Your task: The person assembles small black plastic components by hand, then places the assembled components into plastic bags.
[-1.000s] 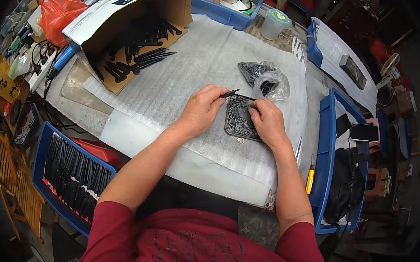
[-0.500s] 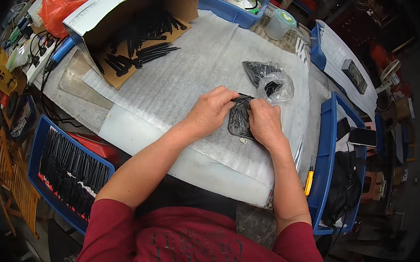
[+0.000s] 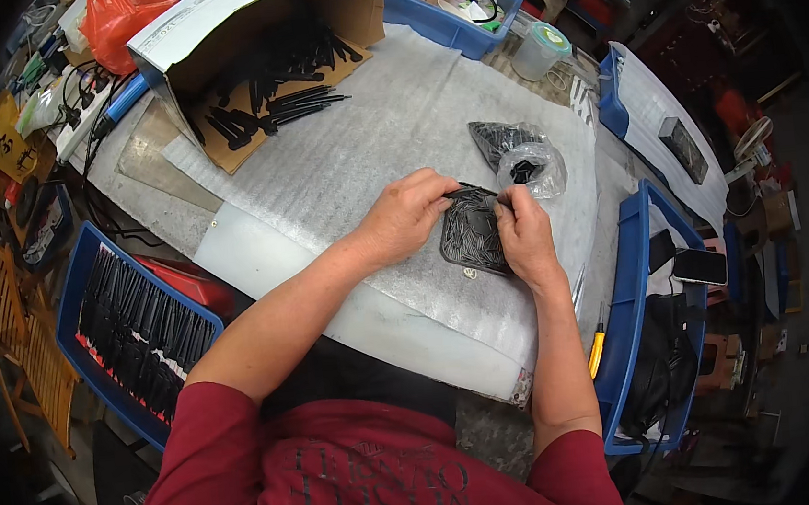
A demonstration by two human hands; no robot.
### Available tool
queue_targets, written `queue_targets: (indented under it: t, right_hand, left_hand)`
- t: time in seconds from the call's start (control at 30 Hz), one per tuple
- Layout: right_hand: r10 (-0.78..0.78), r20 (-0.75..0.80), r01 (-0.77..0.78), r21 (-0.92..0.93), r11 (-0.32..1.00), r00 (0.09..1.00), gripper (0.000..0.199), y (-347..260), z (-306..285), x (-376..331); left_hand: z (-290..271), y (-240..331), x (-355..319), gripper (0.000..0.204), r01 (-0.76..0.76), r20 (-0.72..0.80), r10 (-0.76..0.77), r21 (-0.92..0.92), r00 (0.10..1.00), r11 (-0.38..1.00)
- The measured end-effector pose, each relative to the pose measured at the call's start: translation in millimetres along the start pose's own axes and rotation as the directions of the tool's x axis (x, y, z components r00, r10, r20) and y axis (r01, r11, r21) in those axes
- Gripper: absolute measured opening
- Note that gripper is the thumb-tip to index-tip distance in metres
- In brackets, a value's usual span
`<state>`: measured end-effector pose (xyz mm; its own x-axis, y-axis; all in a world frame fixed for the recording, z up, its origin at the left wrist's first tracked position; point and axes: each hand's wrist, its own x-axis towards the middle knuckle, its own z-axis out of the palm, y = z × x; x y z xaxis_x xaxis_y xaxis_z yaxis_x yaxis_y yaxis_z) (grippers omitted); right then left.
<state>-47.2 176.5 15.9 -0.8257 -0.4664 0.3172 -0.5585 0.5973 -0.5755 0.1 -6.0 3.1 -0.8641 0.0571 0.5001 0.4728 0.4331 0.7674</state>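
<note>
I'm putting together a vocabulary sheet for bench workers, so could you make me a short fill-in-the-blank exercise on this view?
1. A dark tray of thin pieces lies between the person's left hand and ____ hand.
2. The pieces inside the clear plastic bag are ____ in colour.
3. The tool beside the right-hand bin has a ____ handle.
4. The left-hand bin, filled with dark rods, is coloured ____.

Missing words: right; black; yellow; blue.

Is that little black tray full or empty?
Not empty: many thin grey pieces lie across the black tray. I cannot tell how deep they go.
</note>
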Motion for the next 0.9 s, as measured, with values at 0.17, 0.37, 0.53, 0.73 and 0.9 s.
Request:
queue_targets:
  t: [0.17, 0.37, 0.53, 0.73, 0.9]
  right_hand:
    - [0.026, -0.020, -0.020, 0.242, 0.970, 0.999, 0.014, 1.5, -1.9, -1.7]
    - [0.154, 0.137, -0.205, 0.551, 0.809, 0.979, 0.009, -0.9, -2.3, -4.2]
    - [0.140, 0.126, -0.188, 0.647, 0.739, 0.982, 0.008, 1.4, -1.5, -3.9]
    - [0.127, 0.078, -0.146, 0.682, 0.717, 0.989, 0.009, -6.7, 2.1, -4.8]
    - [0.140, 0.018, -0.101, 0.785, 0.611, 0.990, 0.008, -15.1, 5.4, -5.3]
  left_hand:
    - [-1.4, 1.9, 0.4, 0.014, 0.047, 0.071, -0.047, -0.007, 0.996, 0.999]
    - [-0.5, -2.2, -3.0, 0.014, 0.013, 0.047, -0.011, -0.038, 0.999, 0.999]
    - [1.1, -1.9, -0.9, 0.014, -0.006, 0.069, 0.007, -0.020, 0.998, 1.000]
    - [1.5, -2.6, -1.6, 0.015, -0.021, 0.101, 0.023, -0.023, 0.995, 1.000]
    - [2.6, -1.3, -2.4, 0.016, -0.043, 0.101, 0.046, -0.027, 0.994, 0.999]
